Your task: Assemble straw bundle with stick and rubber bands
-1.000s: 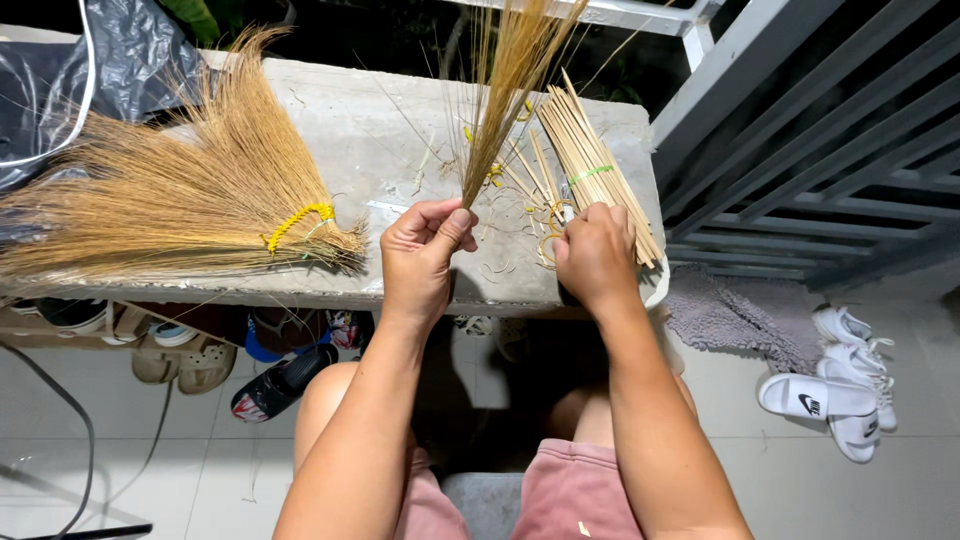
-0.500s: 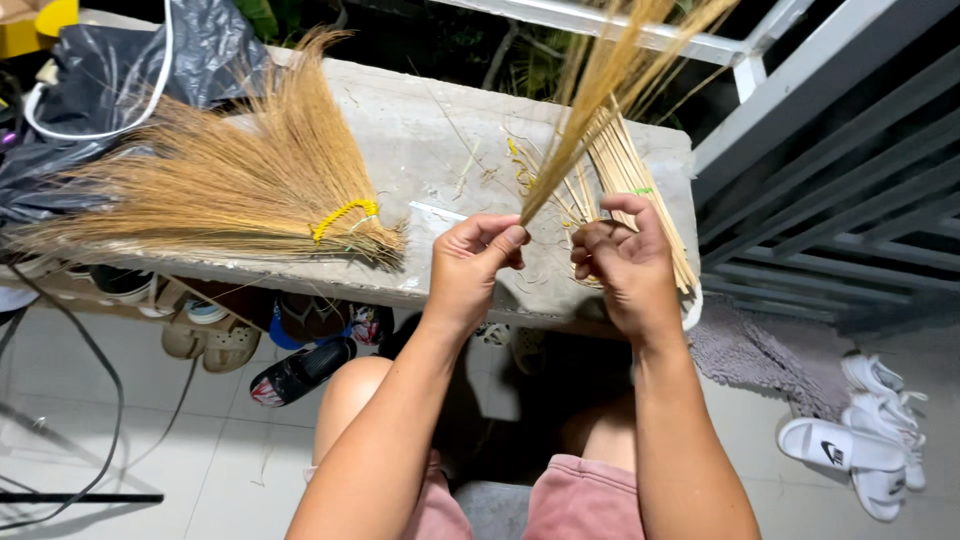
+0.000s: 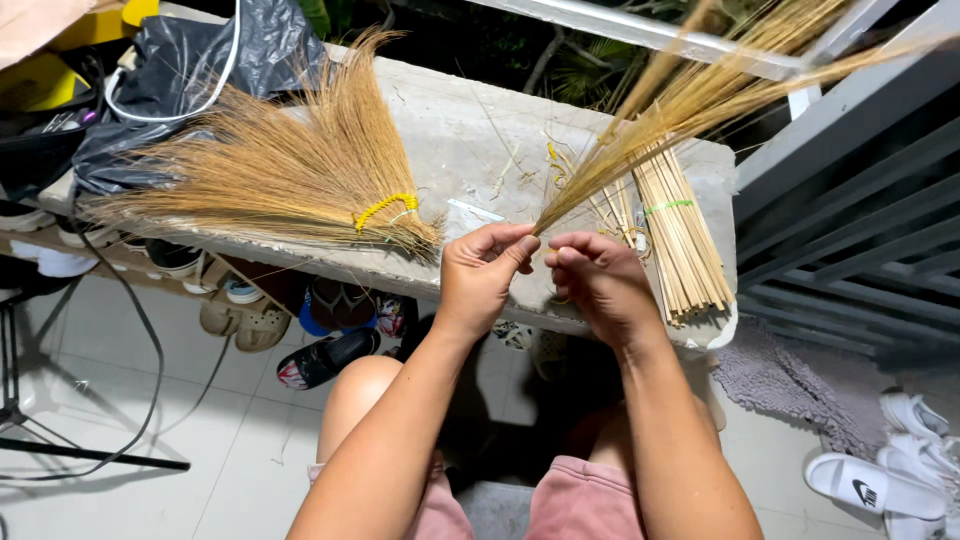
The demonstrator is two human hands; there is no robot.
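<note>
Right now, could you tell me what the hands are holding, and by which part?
The left hand and right hand pinch a small bundle of straw at its narrow bottom end, with the fanned tips pointing up and away.

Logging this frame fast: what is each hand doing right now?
Left hand: closed, pinching the base of the straw bundle.
Right hand: fingers curled at the same bundle's base; a firm grip cannot be told.

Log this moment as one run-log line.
left hand: pinches base of grass bundle | right hand: fingertips at same base | bundle: tilted up-right | bench: tied broom fan, stick bundle
</note>
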